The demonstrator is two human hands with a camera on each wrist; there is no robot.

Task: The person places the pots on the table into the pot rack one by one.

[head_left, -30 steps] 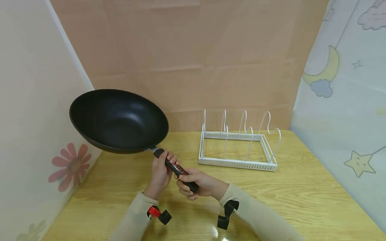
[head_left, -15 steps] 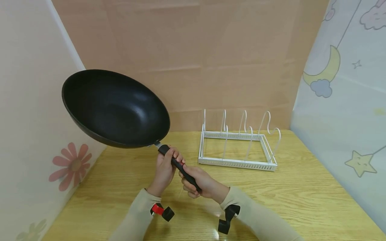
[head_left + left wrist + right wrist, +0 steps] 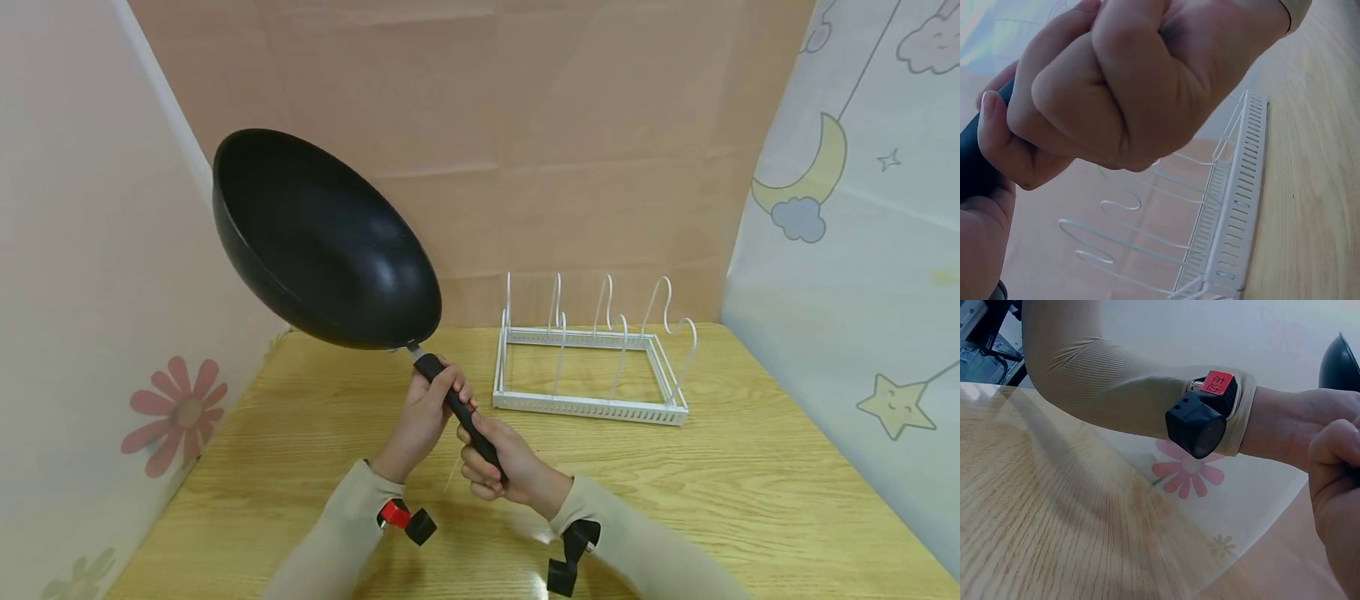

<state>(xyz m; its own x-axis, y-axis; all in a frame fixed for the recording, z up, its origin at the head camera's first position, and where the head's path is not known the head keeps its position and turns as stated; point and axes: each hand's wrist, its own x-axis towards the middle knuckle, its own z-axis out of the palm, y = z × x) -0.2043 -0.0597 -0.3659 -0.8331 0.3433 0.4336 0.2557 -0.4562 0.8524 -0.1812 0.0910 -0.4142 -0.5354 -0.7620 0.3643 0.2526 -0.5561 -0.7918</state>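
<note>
A deep black wok (image 3: 330,242) is held up over the table at the left, its bowl raised and tilted with the dark inside towards me. My left hand (image 3: 427,408) grips the upper part of its black handle (image 3: 462,412), just below the metal neck. Lower down, my right hand (image 3: 506,458) holds the handle's end, thumb along the top. In the left wrist view, curled fingers (image 3: 1085,87) wrap the dark handle (image 3: 975,156). The right wrist view catches only part of the right hand (image 3: 1341,487) and a sliver of the wok (image 3: 1339,365).
A white metal rack (image 3: 592,407) with several upright curved wire dividers stands on the wooden table (image 3: 675,500), right of the hands. A brown backdrop (image 3: 525,167) rises behind it. Printed panels flank both sides, the left one with a pink flower (image 3: 183,412).
The wok has risen and tipped more steeply, after first drifting left and then swinging right. Both hands have shifted slightly right, keeping hold of the handle. The rack stays put.
</note>
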